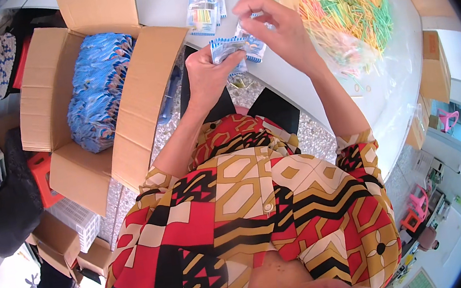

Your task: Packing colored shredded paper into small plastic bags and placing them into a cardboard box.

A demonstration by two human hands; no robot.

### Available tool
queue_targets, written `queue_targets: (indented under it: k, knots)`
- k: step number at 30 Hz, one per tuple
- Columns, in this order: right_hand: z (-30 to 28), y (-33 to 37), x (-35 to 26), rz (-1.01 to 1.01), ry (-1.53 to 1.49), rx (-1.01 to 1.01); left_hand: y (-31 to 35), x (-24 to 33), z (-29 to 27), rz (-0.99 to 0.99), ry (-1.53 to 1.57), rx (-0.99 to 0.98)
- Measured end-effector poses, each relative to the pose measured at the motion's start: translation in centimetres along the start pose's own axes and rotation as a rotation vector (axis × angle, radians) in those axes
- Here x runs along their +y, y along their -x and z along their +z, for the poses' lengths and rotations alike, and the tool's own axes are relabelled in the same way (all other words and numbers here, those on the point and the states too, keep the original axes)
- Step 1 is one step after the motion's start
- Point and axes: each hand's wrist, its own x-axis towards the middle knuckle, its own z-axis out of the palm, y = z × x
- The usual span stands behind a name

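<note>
My left hand (pixel 207 78) is closed on a small blue-and-white plastic packet (pixel 224 46), the thumb pressed on its lower part. To its right, my right hand (pixel 285 30) is raised over the table edge, fingers curved and somewhat apart, with nothing visible between them. Another blue-and-white packet (pixel 255 48) sits just below those fingers, partly covered by them. Farther off on the white table (pixel 285 70) lies an overlapping row of similar packets (pixel 203 12) with coloured sticks showing inside. A heap of thin green, yellow, orange and pink sticks (pixel 349 3) fills the far right.
Clear plastic film (pixel 341 59) spreads under the heap. At my left an open cardboard box (pixel 139 92) holds many blue packets (pixel 98 91). A red-orange stool (pixel 43 180) and a white crate (pixel 74 220) stand beyond. Other people (pixel 3 212) sit along the left.
</note>
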Motion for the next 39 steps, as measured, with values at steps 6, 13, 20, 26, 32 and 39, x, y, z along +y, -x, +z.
queue_targets:
  k: [6,13,20,26,32,39]
  knots:
    - [-2.0,3.8,-2.4,-0.17,0.269,-0.031,-0.2,-0.4,1.9,0.087,-0.138,-0.042]
    - [-1.9,6.0,-1.6,-0.356,0.591,0.16,-0.4,-0.1,3.6,0.136,-0.27,-0.089]
    - [-4.3,6.4,-0.7,-0.466,0.791,0.236,0.0,0.7,5.1,0.045,-0.122,-0.172]
    - [-5.0,7.5,-1.6,-0.496,0.846,0.22,-0.3,0.5,5.2,0.088,-0.254,-0.202]
    - [-3.8,8.8,-1.9,-0.21,0.854,0.155,-0.2,0.1,6.1,0.098,-0.188,-0.139]
    - [-5.0,9.4,-2.8,-0.202,0.551,0.142,-0.2,0.0,6.5,0.136,-0.195,-0.267]
